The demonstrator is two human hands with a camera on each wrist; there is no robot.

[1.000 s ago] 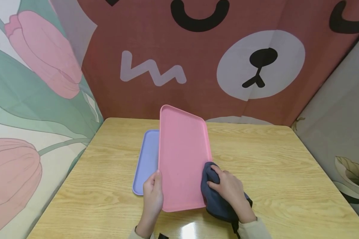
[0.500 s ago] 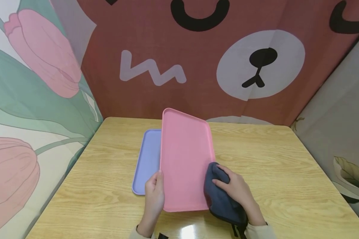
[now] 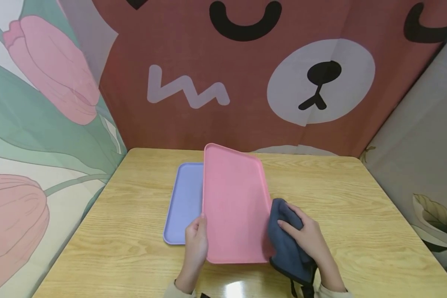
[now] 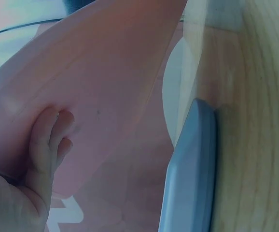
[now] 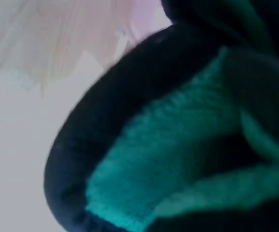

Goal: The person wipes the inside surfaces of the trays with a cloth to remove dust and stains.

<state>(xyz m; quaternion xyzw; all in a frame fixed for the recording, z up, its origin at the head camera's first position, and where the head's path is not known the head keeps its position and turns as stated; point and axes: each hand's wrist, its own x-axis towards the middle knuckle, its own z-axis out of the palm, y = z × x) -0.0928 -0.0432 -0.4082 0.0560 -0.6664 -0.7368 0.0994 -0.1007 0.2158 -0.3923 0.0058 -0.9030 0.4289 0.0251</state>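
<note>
In the head view my left hand (image 3: 196,242) grips the left rim of a pink rectangular tray (image 3: 234,207), thumb at the rim, and holds it up at a tilt. Its fingers (image 4: 45,130) lie against the tray's underside in the left wrist view. With my right hand (image 3: 307,234) I grip a bunched dark blue-grey cloth (image 3: 288,248), thumb and fingers pinching it beside the tray's lower right edge. Up close in the right wrist view, the folded cloth shows a teal fuzzy face (image 5: 163,145) inside a dark border.
A periwinkle-blue tray (image 3: 184,203) lies flat on the wood-grain table (image 3: 342,194), partly hidden behind the pink one. A brown bear-print curtain (image 3: 246,116) hangs at the back, with a flower-print one (image 3: 33,136) on the left.
The pink tray has shifted a little right, and its far edge has dropped lower. My right hand with the cloth has slid right, from over the tray's lower right part out to its edge.
</note>
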